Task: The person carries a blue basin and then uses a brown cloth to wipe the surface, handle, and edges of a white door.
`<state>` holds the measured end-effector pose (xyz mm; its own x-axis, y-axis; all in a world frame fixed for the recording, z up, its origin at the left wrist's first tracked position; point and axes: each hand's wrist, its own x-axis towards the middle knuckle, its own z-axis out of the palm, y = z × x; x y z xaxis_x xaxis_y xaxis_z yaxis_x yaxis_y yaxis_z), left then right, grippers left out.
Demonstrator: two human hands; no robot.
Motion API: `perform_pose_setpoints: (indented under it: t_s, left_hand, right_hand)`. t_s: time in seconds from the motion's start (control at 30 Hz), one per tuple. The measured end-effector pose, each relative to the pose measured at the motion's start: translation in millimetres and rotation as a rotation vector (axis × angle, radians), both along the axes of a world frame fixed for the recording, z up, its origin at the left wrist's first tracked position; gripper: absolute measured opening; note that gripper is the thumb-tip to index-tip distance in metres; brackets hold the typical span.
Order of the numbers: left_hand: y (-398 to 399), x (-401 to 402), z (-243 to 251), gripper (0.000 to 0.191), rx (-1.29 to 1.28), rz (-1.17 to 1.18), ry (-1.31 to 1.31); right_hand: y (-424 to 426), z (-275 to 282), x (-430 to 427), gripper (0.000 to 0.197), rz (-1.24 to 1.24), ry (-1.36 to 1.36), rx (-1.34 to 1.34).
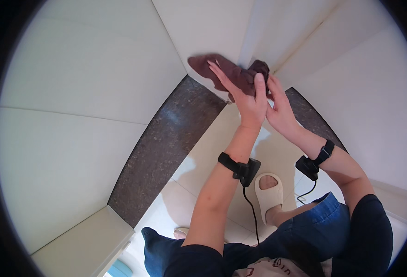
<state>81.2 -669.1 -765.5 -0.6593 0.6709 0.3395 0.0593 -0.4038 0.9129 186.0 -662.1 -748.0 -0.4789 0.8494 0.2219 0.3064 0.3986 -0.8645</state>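
A dark brown cloth (231,74) lies against the lower part of a white panel (210,27) in front of me. My left hand (250,100) is on it, fingers stretched along the cloth and thumb over its bunched right end. Close beside it, my right hand (282,109) has its fingers at that bunched end, partly hidden behind the cloth and the left thumb. Both wrists wear black straps with small black boxes and cables.
Dark mottled baseboard (169,138) runs below the white wall (75,69) at left. Another white wall (366,90) stands at right, with a dark baseboard strip (314,114). Pale floor tiles (220,138) and my cream slipper (269,200) are below. A pale ledge (89,239) juts out lower left.
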Motion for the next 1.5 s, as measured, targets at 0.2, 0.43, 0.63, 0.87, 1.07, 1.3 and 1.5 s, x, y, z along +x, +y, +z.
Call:
perform_pose_setpoints:
  t_s: [0.2,0.43,0.63,0.87,1.07,1.3,1.5]
  left_hand:
    - [-2,-5,-25,0.116,0.053,-0.075,0.100]
    - [0,-20,-157,0.111,-0.354,-0.263,-0.049]
    - [19,-23,-194,0.108,-0.276,-0.401,-0.154]
    - [2,3,-49,0.109,-0.212,-0.220,0.166]
    - [-5,-18,45,0.103,-0.042,-0.147,0.348]
    - [-1,-14,-58,0.101,-0.190,-0.129,0.121]
    - [-5,-41,-137,0.092,-0.398,-0.509,-0.106]
  right_hand:
    - [10,-37,-8,0.052,-0.027,-0.002,-0.122]
    - [42,-139,-11,0.058,0.002,-0.513,-0.255]
    - [41,-135,-24,0.053,-0.067,-0.411,-0.360]
    - [24,-43,-10,0.047,-0.245,-0.024,0.114]
    - [20,25,-34,0.033,-0.245,0.141,0.332]
    - [17,-61,-26,0.031,-0.287,0.031,0.008]
    - [25,-104,-29,0.038,-0.240,-0.371,0.011]
